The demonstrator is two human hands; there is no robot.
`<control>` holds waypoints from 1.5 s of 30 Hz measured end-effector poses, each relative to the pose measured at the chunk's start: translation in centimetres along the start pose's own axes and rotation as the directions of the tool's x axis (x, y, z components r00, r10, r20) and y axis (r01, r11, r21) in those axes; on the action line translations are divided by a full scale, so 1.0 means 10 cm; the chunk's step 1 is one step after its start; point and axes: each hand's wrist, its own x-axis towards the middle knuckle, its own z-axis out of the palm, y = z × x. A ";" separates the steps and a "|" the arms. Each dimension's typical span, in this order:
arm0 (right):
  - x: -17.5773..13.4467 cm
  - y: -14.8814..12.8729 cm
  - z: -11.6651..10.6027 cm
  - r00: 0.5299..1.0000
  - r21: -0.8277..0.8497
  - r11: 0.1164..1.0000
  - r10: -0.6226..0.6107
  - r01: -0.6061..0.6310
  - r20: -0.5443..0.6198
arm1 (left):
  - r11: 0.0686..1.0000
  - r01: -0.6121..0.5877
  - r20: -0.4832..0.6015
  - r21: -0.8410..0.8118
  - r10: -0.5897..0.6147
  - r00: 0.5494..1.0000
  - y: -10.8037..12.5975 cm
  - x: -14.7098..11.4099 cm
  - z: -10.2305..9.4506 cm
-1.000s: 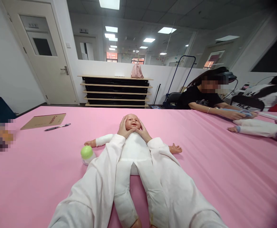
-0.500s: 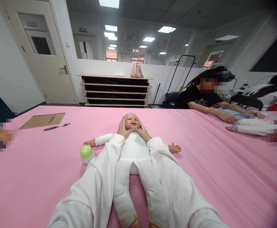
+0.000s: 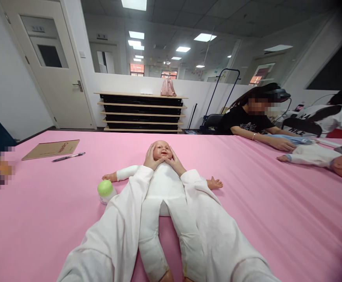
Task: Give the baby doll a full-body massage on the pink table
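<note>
A baby doll point(image 3: 165, 186) with a white cloth body lies on its back, legs towards me and arms out to the sides. My left hand point(image 3: 150, 158) cups one side of its face, fingers running up along the cheek. On the other side my right hand point(image 3: 177, 161) does the same. Both thumbs meet under the doll's chin, so its head is held between my palms. My white sleeves cover parts of its arms. A small jar with a green lid point(image 3: 105, 188) stands beside the doll's hand on the left, close to my left sleeve.
The pink tablecloth point(image 3: 261, 203) lies under everything. At left are a brown notebook point(image 3: 52, 149) and a pen point(image 3: 69, 157). On the right a co-worker point(image 3: 247, 117) handles light blue cloth by another doll point(image 3: 314, 156). A low shelf point(image 3: 141, 113) stands behind the table.
My hands keep the same hold on the doll's head. The view has shifted very slightly. At right, the co-worker's far hand no longer shows beyond the other doll.
</note>
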 end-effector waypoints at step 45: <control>-1.35 -1.04 0.45 0.989 0.161 0.976 0.144 -0.147 0.030 | 0.854 -0.218 -0.119 0.473 0.307 0.944 0.73 -1.65 -1.09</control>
